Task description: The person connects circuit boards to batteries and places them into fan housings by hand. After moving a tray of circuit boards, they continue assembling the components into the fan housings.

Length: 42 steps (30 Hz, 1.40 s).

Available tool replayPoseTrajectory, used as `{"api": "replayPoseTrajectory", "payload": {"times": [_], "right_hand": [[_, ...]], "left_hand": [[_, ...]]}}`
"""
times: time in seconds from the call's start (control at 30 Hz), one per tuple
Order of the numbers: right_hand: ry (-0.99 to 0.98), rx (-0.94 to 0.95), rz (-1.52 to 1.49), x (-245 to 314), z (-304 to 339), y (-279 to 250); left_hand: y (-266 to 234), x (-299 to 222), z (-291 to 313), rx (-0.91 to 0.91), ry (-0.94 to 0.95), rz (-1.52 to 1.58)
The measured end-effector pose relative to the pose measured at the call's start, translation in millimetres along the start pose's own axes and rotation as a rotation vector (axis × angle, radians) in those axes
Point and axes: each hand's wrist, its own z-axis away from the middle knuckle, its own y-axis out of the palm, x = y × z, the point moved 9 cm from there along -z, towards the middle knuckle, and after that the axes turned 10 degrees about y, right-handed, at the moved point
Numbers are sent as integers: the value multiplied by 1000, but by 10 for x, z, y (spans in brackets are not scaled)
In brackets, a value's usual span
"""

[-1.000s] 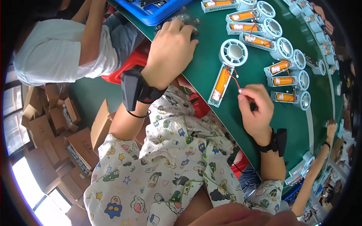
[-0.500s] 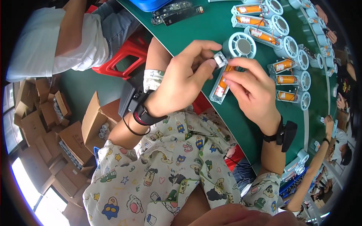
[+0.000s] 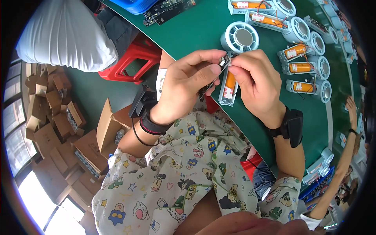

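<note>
A pale grey-blue fan-like unit lies at the table edge, its round slotted head (image 3: 243, 37) away from me and its open handle (image 3: 227, 101) toward me. Inside the handle sits an orange battery (image 3: 230, 85) with a white label. My left hand (image 3: 188, 78) pinches a narrow dark circuit board (image 3: 205, 89), tilted above the handle's left side; a small pale part shows at its upper end. My right hand (image 3: 259, 84) is closed at that end, thumb and forefinger pressed together. What its fingertips grip is too small and covered to make out.
More units with orange batteries (image 3: 300, 67) stand at the right and far side of the green table (image 3: 196, 33). Dark circuit boards (image 3: 168, 11) lie beside a blue bin (image 3: 131, 4). A red stool (image 3: 125, 64) and cardboard boxes (image 3: 58, 145) are at left. Other people sit around the table.
My left hand has turned, so the board's dark length now shows below its fingers. My right fingers have moved off the battery up to the board's end. The whole view has shifted slightly.
</note>
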Motion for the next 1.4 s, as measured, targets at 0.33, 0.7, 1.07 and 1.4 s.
{"api": "replayPoseTrajectory", "payload": {"times": [0.33, 0.7, 1.07, 1.4], "right_hand": [[-75, -68, 177, 73, 50, -6], [-109, -171, 226, 98, 92, 14], [-136, -106, 366, 217, 97, 30], [-330, -6, 307, 168, 94, 10]], "left_hand": [[81, 0, 46, -52, 9, 2], [68, 17, 86, -68, -43, 65], [40, -81, 109, -79, -56, -163], [41, -161, -4, 104, -209, -233]]}}
